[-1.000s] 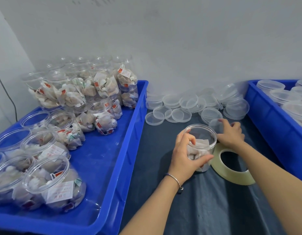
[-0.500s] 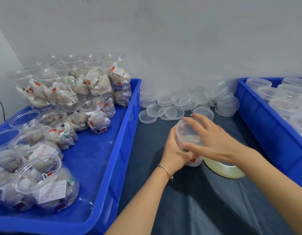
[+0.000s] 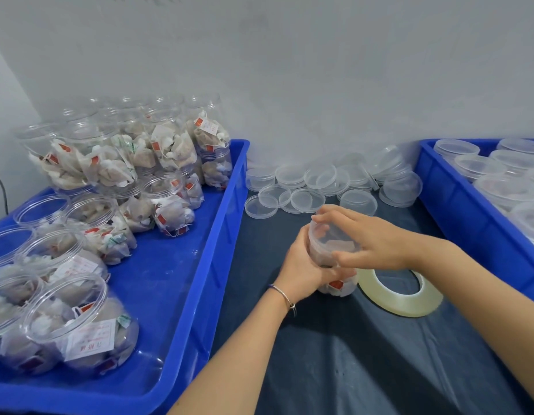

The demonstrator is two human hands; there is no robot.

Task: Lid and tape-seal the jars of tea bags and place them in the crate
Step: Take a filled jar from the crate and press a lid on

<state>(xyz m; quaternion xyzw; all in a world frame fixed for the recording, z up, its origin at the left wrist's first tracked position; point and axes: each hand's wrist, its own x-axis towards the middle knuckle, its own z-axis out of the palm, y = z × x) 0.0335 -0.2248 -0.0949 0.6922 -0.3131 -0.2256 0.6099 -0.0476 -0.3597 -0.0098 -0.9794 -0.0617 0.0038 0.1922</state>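
A clear jar of tea bags [image 3: 339, 284] stands on the dark cloth at the centre. My left hand [image 3: 301, 269] grips its side. A clear lid [image 3: 331, 238] sits on the jar's mouth, and my right hand [image 3: 370, 239] holds it from above, fingers curled round its rim. A roll of clear tape [image 3: 402, 298] lies flat just right of the jar. Loose clear lids [image 3: 304, 190] are piled by the wall behind. The blue crate [image 3: 457, 205] at the right holds several lidded jars [image 3: 475, 166].
A blue tray [image 3: 200, 265] on the left holds several open jars of tea bags [image 3: 89, 322], some stacked at the back. A grey wall runs behind everything. Dark cloth [image 3: 364, 369] covers the table in front of me.
My right hand left the pile of lids with one lid, brought it over the jar and now holds it on the jar's mouth. My left hand stayed on the jar.
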